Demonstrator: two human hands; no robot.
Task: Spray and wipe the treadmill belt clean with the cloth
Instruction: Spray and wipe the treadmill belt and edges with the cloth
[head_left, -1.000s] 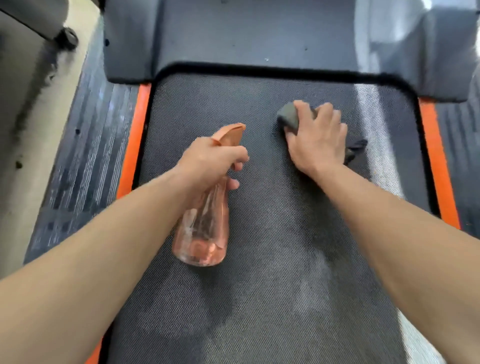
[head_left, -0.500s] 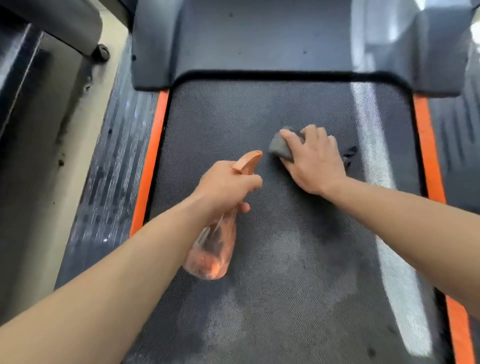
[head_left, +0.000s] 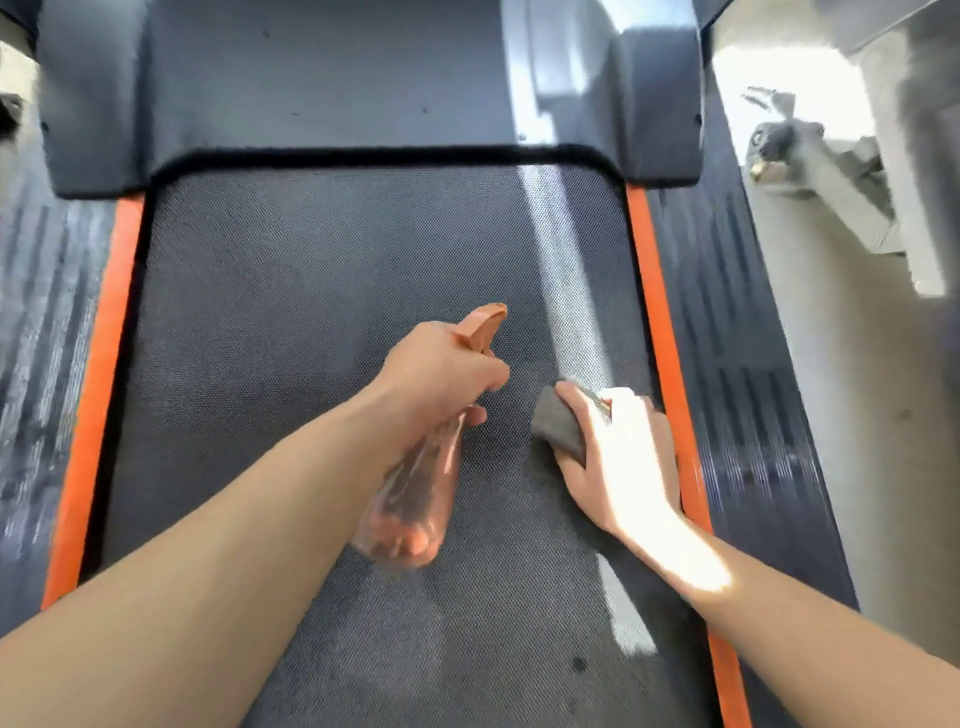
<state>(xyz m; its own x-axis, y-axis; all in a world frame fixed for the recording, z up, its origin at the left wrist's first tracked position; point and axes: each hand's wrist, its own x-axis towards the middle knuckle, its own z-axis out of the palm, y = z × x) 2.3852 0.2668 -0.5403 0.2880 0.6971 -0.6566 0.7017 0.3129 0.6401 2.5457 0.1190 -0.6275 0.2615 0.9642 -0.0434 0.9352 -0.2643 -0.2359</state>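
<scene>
1 treadmill belt (head_left: 311, 312), dark w/ a fine weave, fills most of the view. 1 strip of sunlight runs down its right part, and paler patches show near the bottom. 1 dark hood (head_left: 311, 93) covers the belt's far end. 2 ribbed side rails, left (head_left: 36, 338) & right (head_left: 737, 364), each w/ 1 orange strip, left (head_left: 98, 364) & right (head_left: 660, 322), between rail and belt.

2 bare arms reach in from the bottom. 1 spray bottle (head_left: 410, 509), clear orange, hangs over mid belt, nozzle pointing away, base toward the person. left hand (head_left: 441, 374) is wrapped round its neck, fingers curled at the trigger.

1 grey cloth (head_left: 558, 426) lies on the belt's right side, near the right orange strip, just right of the bottle. right hand (head_left: 618, 457) lies flat on it, fingers stretched out, pressing it down. only the cloth's left edge shows.
</scene>
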